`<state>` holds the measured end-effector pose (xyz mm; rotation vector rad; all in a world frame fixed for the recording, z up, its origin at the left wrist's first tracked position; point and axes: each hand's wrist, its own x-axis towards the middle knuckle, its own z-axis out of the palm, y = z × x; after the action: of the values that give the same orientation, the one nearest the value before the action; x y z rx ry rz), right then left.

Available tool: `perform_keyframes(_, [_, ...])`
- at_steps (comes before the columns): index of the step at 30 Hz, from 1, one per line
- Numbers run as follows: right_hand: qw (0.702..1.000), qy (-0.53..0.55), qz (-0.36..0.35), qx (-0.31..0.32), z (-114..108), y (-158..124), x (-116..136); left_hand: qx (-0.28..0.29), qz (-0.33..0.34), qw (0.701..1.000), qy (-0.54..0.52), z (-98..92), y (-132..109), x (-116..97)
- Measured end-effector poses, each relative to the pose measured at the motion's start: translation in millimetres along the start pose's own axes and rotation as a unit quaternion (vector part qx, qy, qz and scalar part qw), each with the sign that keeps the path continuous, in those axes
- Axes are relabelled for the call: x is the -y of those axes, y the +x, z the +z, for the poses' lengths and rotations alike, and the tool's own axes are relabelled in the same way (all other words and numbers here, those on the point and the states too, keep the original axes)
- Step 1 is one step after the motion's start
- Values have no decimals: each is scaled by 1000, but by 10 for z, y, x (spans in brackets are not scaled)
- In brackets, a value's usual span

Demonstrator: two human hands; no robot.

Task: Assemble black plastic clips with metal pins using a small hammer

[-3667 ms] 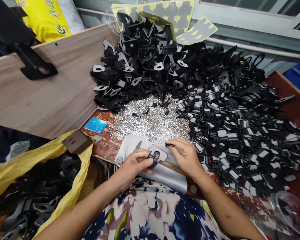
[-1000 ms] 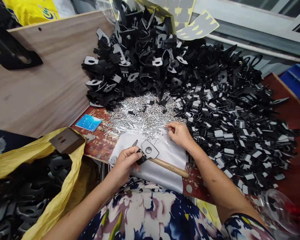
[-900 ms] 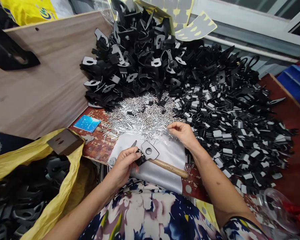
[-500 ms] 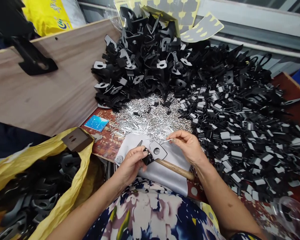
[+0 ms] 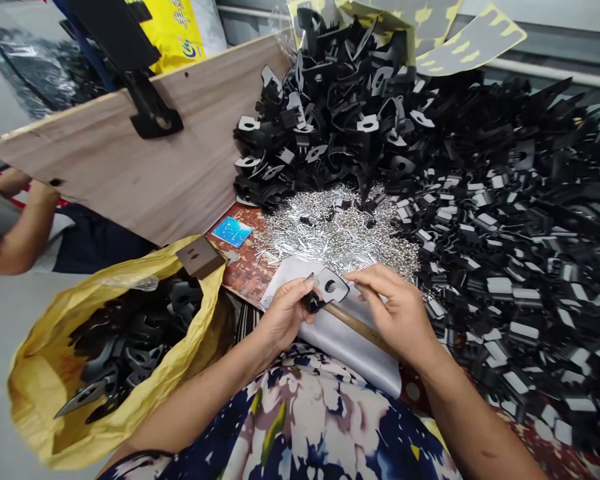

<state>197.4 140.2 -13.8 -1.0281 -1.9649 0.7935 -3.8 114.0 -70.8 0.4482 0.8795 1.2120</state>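
Near the front edge of the table, my left hand [image 5: 287, 310] is closed on a black plastic part [image 5: 314, 301], which carries a light grey plate [image 5: 331, 285] with a round hole. My right hand [image 5: 393, 300] is just right of the plate, thumb and fingers pinched together; in this view what they hold is too small to make out. Beneath both hands lie a grey sheet [image 5: 325, 337] and a wooden handle [image 5: 360, 325]. Just beyond them spreads a pile of small silver pins [image 5: 330, 227].
Black parts [image 5: 330, 113] are heaped at the back, and small black clips with grey pads [image 5: 500, 287] cover the right. A yellow sack [image 5: 35, 393] of black parts stands left, below a wooden board [image 5: 180, 160]. Another person's arm [image 5: 25, 227] shows at far left.
The view has swung left, so the scene sits further right and more of the sack and another person's arm show. My right hand has turned, its fingertips now at the grey plate's edge.
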Motion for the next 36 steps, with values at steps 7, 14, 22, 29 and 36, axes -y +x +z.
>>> perform_keyframes(7, [993,-68,-100,2,300,72,124,-7,-7,999,-33,-34,32,32])
perform_keyframes(14, [990,-98,-102,13,433,108,43,-9,-10,999,-47,-38,25,35])
perform_keyframes(22, [867,-398,-301,-3,636,88,244,-64,43,992,-102,121,29,116])
perform_keyframes(29, [944,-240,-225,4,528,162,215,8,83,996,-12,19,-161,-12])
perform_keyframes(36, [956,-246,-91,131,551,-118,-91,-136,133,946,264,-682,-604,-284])
